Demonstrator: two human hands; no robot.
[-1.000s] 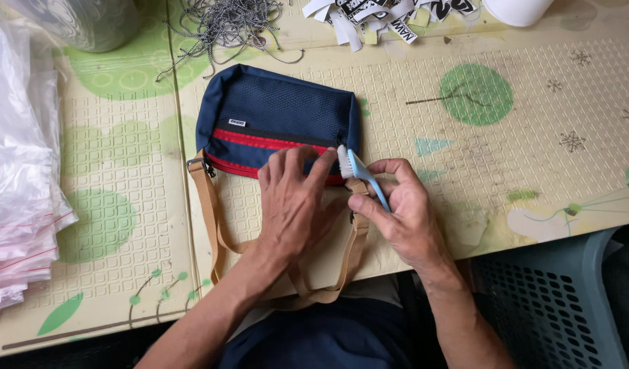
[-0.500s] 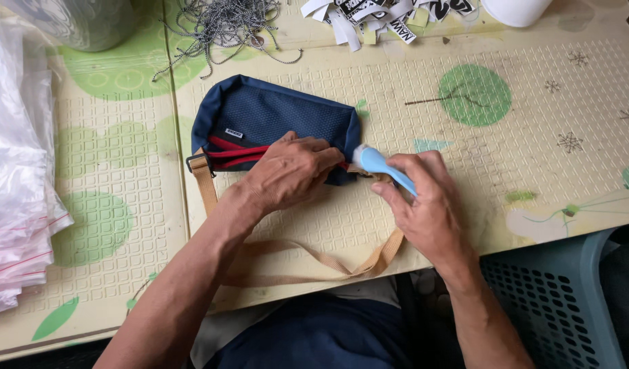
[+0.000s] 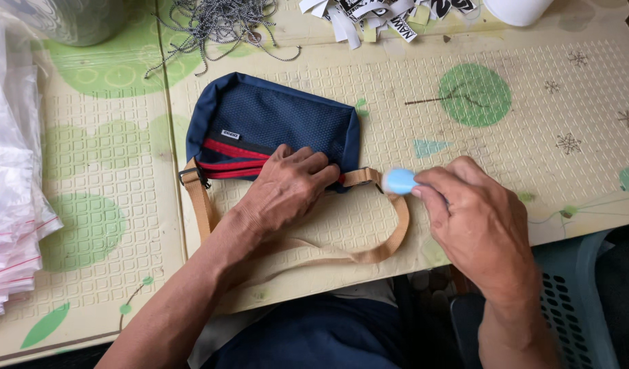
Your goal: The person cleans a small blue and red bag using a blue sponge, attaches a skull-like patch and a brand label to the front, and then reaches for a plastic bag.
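Note:
A navy blue pouch bag [image 3: 280, 119] with red zipper trim lies on a patterned foam mat [image 3: 506, 137]. Its tan strap [image 3: 389, 236] loops toward the mat's near edge. My left hand [image 3: 284, 188] presses down on the bag's lower edge beside the red zippers. My right hand [image 3: 478, 222] is to the right of the bag, closed around a small light blue tool [image 3: 400, 181] whose rounded end points at the strap's end by the bag's corner.
A stack of clear plastic bags [image 3: 14, 171] lies at the left. Tangled black-and-white cords [image 3: 219, 20] and black-and-white labels [image 3: 383, 17] sit at the far edge. A white bowl-like thing [image 3: 516, 10] is at top right. A blue-grey plastic crate [image 3: 574, 301] stands below the mat's edge at right.
The bag has turned and shifted up and left on the mat. My left hand slid to its lower edge. My right hand moved right, with the blue tool now pointing left.

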